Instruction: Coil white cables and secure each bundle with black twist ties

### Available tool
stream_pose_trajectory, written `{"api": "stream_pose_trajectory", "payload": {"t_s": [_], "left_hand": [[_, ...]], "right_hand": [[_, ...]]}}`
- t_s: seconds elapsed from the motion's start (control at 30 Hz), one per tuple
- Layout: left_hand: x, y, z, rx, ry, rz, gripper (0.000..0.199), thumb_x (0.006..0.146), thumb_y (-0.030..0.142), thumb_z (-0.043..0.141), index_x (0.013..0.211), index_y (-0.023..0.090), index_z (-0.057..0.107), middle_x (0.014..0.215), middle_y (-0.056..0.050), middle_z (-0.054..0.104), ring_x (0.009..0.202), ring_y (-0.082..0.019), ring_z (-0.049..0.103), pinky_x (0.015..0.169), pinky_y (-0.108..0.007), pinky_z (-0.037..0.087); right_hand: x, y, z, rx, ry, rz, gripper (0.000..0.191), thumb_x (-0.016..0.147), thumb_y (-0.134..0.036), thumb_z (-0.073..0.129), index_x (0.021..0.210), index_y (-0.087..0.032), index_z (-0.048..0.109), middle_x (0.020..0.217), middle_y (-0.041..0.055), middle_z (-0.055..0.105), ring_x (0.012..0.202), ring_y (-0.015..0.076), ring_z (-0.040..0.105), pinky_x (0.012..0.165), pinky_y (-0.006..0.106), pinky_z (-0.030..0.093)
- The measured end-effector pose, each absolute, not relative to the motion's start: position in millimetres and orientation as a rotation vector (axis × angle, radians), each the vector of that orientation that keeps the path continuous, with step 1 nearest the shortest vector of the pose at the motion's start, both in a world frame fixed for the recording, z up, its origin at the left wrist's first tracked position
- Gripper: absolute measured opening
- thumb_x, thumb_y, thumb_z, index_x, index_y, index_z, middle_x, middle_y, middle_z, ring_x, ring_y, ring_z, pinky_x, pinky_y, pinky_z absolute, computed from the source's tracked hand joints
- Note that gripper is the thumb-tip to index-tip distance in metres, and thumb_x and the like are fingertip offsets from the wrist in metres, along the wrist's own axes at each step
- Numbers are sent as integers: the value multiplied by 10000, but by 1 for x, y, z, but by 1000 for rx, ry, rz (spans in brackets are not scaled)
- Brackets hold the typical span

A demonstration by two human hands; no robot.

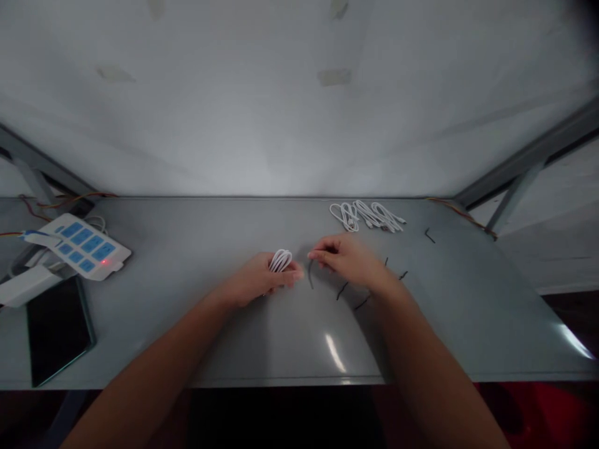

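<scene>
- White wall (210, 112): spans the rear of the station at 12 o'clock, directions being read from the gap between the two hands
- Grey tabletop (187, 249): glossy work surface below both hands; a bright reflection shows toward 5 o'clock
- Metal frame (528, 159): angled bars flank the tabletop at 10 and 2 o'clock
- Dark tablet (60, 330): lies flat between 8 and 9 o'clock, near the front edge of the tabletop
- Power strip (84, 246): white body with blue sockets, just above 9 o'clock; a plug with a blue lead is seated at its outer end
- White block (28, 285): positioned at 9 o'clock, partly overlapping the tablet
- Left hand (255, 279): grasps a coiled cable between thumb and fingers; fingertips blurred
- Right hand (349, 257): thumb and index finger pinch one end of a thin tie
- Three cable coils (369, 215): white, laid side by side at 2 o'clock, beyond the right hand
- Coiled cable (281, 260): white, its loops projecting above the left thumb toward 12 o'clock
- Thin tie (309, 274): dark, hanging toward 6 o'clock, apart from the coiled cable
- Black ties (342, 290): scattered at 3 to 4 o'clock around the right forearm, which hides part of them; exact count cannot be told
- Bent tie (429, 236): black, lying alone between 2 and 3 o'clock
- Red indicator (103, 262): lit on the power strip
</scene>
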State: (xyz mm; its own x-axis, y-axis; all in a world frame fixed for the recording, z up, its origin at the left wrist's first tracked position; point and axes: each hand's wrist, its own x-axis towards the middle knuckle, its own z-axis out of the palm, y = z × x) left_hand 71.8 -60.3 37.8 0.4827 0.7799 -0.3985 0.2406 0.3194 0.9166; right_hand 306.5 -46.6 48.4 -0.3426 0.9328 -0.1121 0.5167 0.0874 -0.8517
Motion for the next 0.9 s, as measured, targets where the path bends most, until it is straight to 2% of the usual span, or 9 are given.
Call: {"api": "stream_pose_trajectory", "payload": {"t_s": [0.07, 0.2, 0.3, 0.37, 0.43, 0.5, 0.67, 0.77, 0.9], "left_hand": [[71, -60, 36, 1152, 1041, 470, 404, 764, 523, 796, 973, 188, 712, 725, 0, 615, 505, -86, 448, 427, -208, 312], [70, -55, 29, 991, 1070, 540, 430, 860, 569, 698, 890, 140, 714, 751, -44, 640, 559, -105, 522, 455, -210, 425], [70, -48, 25, 831, 1053, 660, 376, 938, 463, 607, 971, 113, 739, 1023, -139, 728, 700, -150, 648, 547, -244, 540], [70, -44, 23, 725, 1038, 717, 301, 953, 339, 574, 1013, 100, 746, 1135, -165, 736, 782, -176, 697, 653, -275, 595], [70, -40, 23, 629, 1034, 749, 260, 955, 246, 551, 994, 86, 753, 1135, -171, 749, 868, -200, 726, 795, -304, 616], [70, -38, 22, 541, 1019, 782, 259, 965, 189, 519, 949, 87, 756, 1109, -158, 763, 949, -204, 733, 905, -301, 598], [68, -39, 21, 482, 952, 764, 331, 1002, 221, 465, 867, 112, 747, 856, -101, 755, 793, -169, 709, 787, -257, 593], [67, -42, 20, 505, 846, 739, 297, 989, 285, 519, 911, 106, 744, 826, -94, 731, 741, -164, 681, 743, -256, 582], [66, -42, 14, 537, 779, 716, 318, 999, 356, 522, 963, 117, 728, 884, -97, 733, 771, -172, 687, 833, -322, 590]], "right_hand": [[340, -42, 52, -1625, -2002, 999, 300, 834, -266, 739, 550, -204, 663, 484, -8, 590, 455, 124, 483, 466, 280, 319], [402, -40, 55, -2030, -1915, 713, 360, 795, -188, 769, 466, -212, 628, 436, 9, 543, 412, 126, 437, 475, 311, 278], [409, -42, 55, -2256, -1793, 487, 358, 768, -254, 806, 465, -222, 618, 419, -1, 489, 411, 137, 416, 492, 311, 278], [390, -42, 55, -2287, -1702, 238, 286, 791, -280, 778, 544, -211, 651, 513, 23, 561, 496, 168, 494, 535, 313, 334], [356, -43, 52, -2030, -1761, 146, 161, 827, -261, 740, 685, -198, 697, 726, 57, 685, 666, 198, 592, 623, 317, 416], [316, -45, 46, -1540, -1988, 347, 27, 868, -217, 709, 856, -202, 728, 914, 66, 735, 849, 214, 636, 729, 317, 481], [254, -57, 25, -955, -2229, 557, 232, 921, -207, 711, 1150, -226, 681, 1107, 68, 726, 1023, 224, 608, 939, 372, 494], [249, -58, 15, -957, -2254, 549, 253, 912, -177, 709, 1156, -218, 655, 1109, 80, 702, 1035, 236, 592, 922, 376, 495], [254, -55, 11, -974, -2169, 576, 133, 968, -137, 595, 1056, -212, 663, 966, 62, 663, 935, 208, 594, 851, 339, 485]]}}
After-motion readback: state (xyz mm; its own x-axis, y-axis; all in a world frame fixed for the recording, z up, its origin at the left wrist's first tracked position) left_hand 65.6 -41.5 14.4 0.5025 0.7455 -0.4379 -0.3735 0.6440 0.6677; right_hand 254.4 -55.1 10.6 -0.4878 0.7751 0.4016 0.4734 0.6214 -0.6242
